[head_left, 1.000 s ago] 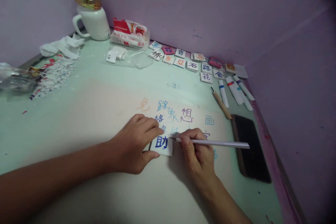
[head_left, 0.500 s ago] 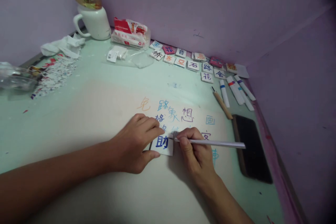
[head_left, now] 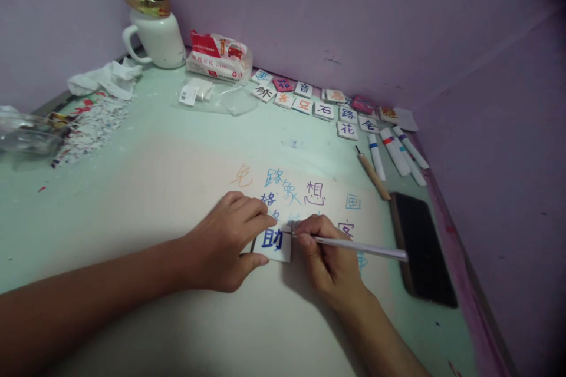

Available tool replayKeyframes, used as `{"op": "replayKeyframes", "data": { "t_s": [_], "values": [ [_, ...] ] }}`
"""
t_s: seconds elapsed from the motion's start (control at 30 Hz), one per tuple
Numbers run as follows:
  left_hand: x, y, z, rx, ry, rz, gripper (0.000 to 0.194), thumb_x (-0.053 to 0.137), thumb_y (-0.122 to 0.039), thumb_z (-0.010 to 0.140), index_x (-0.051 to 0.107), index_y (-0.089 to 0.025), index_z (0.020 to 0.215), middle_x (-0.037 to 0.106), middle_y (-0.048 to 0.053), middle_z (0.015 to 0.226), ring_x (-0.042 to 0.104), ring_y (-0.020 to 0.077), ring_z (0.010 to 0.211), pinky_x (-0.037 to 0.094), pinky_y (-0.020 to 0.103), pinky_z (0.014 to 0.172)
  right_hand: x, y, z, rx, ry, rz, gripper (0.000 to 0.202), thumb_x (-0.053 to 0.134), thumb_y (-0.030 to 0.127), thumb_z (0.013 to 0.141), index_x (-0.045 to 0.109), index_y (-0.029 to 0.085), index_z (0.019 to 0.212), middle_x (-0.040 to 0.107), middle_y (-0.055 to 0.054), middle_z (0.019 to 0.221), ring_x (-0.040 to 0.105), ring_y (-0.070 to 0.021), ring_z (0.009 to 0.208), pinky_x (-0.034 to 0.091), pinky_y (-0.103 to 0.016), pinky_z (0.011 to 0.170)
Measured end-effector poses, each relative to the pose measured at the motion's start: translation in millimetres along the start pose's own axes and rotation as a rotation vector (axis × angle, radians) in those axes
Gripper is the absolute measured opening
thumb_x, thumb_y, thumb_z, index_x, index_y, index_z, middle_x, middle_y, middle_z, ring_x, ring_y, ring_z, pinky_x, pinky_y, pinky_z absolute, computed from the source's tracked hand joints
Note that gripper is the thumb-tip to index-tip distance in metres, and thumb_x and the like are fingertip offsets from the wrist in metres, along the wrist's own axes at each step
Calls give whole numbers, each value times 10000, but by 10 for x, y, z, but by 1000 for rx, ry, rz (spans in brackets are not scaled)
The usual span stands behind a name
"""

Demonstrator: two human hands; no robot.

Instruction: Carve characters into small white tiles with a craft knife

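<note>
A small square white block point(head_left: 283, 252) bearing a dark blue character lies on the pale sheet. My left hand point(head_left: 230, 235) grips it from the left, thumb at the near edge and fingers over the far edge. My right hand point(head_left: 325, 250) pinches a slim silver-handled carving knife point(head_left: 362, 245) like a pen. Its thin tip meets the upper right part of the block's face, beside the character. Under and beyond both hands, the sheet point(head_left: 177, 188) carries handwritten characters in orange, blue and purple, some covered by my fingers.
At the right lie a black phone point(head_left: 422, 247), a wooden-handled carving tool point(head_left: 372, 174) and several white markers point(head_left: 395, 153). Lettered blocks point(head_left: 324, 110) line the wall. Left and behind are white shavings point(head_left: 95, 129), a tissue pack point(head_left: 219, 58) and a lidded mug point(head_left: 161, 41).
The knife's handle end has swung slightly toward me and left, while its tip stays at the block. My left hand keeps its hold in the same spot.
</note>
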State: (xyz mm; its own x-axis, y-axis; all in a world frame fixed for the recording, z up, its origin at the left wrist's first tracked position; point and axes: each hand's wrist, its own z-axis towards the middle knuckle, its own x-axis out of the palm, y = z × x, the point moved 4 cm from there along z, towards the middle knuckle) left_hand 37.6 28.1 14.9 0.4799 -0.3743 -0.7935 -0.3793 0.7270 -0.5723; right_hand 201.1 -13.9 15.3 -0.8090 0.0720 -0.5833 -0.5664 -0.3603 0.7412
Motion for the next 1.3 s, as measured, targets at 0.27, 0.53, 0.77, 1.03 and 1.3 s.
{"op": "replayKeyframes", "data": {
  "t_s": [0.27, 0.53, 0.77, 1.03, 1.3],
  "values": [
    [-12, -6, 1, 5, -1, 8, 307, 591, -196, 768, 524, -152, 1064, 547, 101, 992, 518, 260, 945, 353, 436, 861, -27, -6, 30, 24, 2, -12, 121, 430, 171, 889, 484, 200, 785, 539, 14, 630, 496, -123, 548, 388, -238, 508],
    [-1, 6, -5, 31, -33, 21, 343, 582, -172, 780, 503, -140, 1112, 536, 108, 1022, 505, 257, 949, 357, 438, 861, -10, -34, 26, 64, 3, 18, 144, 418, 189, 901, 469, 199, 767, 486, 31, 601, 462, -113, 528, 364, -231, 501],
    [-4, -11, -19, 50, -39, 51, 358, 584, -154, 773, 502, -135, 1121, 530, 110, 1029, 486, 256, 952, 359, 428, 862, -19, -36, 23, 76, -4, 24, 159, 418, 195, 901, 469, 199, 751, 463, 35, 593, 429, -109, 520, 341, -228, 493],
    [14, 10, -24, 34, -37, 40, 384, 600, -157, 774, 493, -139, 1143, 519, 102, 1047, 464, 256, 958, 351, 435, 872, -26, -40, 34, 78, -16, 21, 161, 412, 197, 896, 469, 200, 745, 460, 39, 582, 416, -106, 505, 329, -229, 487],
    [8, 2, -28, 29, -40, 59, 396, 600, -139, 763, 488, -156, 1142, 523, 102, 1063, 456, 257, 958, 372, 429, 851, -19, -5, 43, 87, -39, 8, 168, 417, 193, 895, 476, 190, 737, 441, 47, 555, 409, -98, 480, 318, -222, 469]
  ]
}}
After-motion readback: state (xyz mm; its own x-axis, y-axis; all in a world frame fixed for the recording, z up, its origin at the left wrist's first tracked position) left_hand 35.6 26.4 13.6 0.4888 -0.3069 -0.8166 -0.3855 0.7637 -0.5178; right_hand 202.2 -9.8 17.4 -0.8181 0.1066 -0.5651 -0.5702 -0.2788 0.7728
